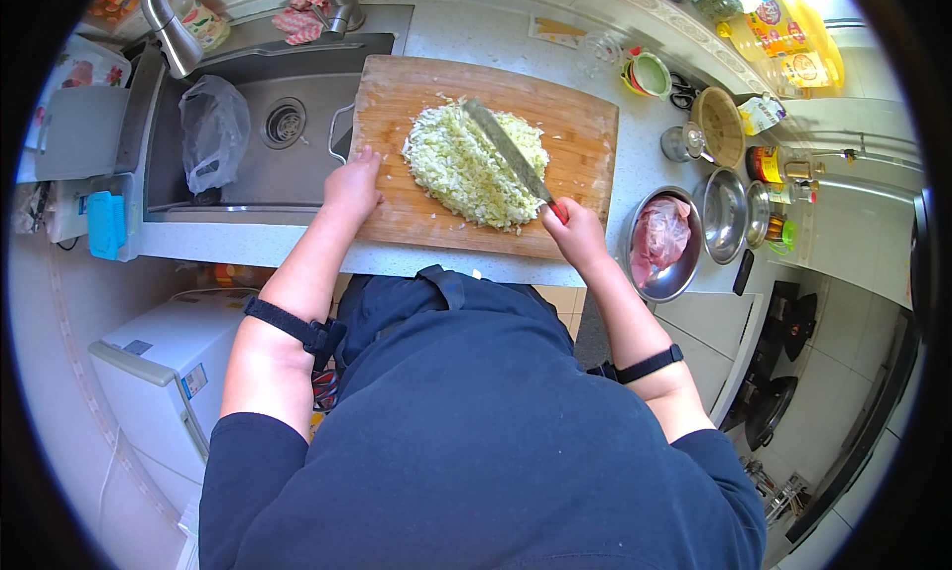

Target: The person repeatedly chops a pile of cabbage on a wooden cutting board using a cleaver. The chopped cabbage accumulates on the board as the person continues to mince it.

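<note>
My right hand (577, 231) grips the red handle of a kitchen knife (506, 150). Its broad blade lies across a heap of finely chopped pale green cabbage (454, 172), with the tip pointing away and to the left. Under the heap is a wooden cutting board (580, 123), its left side reaching over the sink's edge. My left hand (352, 186) holds the board at its left edge, well apart from the blade. A few loose cabbage bits lie on the wood around the heap.
Left of the board is a steel sink (253, 175) holding a clear plastic bag (214, 135), with a faucet (172, 34) above it. To the right, a steel bowl (669, 281) holds raw meat (660, 235). Another steel bowl (721, 213) and a woven basket (718, 127) stand beyond.
</note>
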Motion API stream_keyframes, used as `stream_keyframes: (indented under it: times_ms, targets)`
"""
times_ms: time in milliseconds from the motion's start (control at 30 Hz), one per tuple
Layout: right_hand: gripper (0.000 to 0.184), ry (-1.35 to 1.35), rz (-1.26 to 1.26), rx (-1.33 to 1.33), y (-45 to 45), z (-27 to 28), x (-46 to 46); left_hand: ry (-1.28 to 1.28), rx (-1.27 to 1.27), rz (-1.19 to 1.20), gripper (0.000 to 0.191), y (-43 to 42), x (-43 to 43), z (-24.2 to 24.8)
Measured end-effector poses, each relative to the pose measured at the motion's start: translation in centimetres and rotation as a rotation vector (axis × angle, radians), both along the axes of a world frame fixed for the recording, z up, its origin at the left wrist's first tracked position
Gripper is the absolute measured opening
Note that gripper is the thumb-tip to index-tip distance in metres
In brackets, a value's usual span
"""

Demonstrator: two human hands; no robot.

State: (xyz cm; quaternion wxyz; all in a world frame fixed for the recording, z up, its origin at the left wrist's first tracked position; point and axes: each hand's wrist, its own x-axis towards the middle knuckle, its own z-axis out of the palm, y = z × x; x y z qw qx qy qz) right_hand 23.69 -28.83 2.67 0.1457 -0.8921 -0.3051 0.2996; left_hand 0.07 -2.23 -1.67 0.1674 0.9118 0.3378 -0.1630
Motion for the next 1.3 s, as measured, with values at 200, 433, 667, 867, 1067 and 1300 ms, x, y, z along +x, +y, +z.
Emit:
stream_keyframes:
  times_ms: [200, 433, 667, 867, 1067, 1300]
  targets:
    - [0.037, -0.027, 0.039, 0.043, -0.1, -0.2, -0.2, 0.031, -0.021, 0.019, 0.069, 0.0, 0.1, 0.4]
    - [0.036, -0.005, -0.009, 0.087, -0.4, 0.0, 0.2, 0.012, 0.000, 0.003, 0.070, -0.1, 0.0, 0.2]
    - [0.038, 0.039, -0.128, 0.037, -0.7, -0.2, 0.6, 0.024, 0.002, 0.026, 0.076, 0.0, 0.0, -0.2]
    - [0.039, 0.011, -0.053, 0.048, -1.0, -0.2, 0.5, 0.050, 0.005, 0.019, 0.077, 0.1, 0.1, -0.2]
    - [0.038, -0.010, -0.001, 0.037, -0.9, -0.1, 1.2, 0.033, 0.029, 0.007, 0.077, 0.1, -0.1, -0.5]
    - [0.039, 0.077, -0.030, 0.119, 0.3, 0.0, 0.6, 0.036, -0.004, 0.013, 0.071, -0.2, 0.1, 0.0]
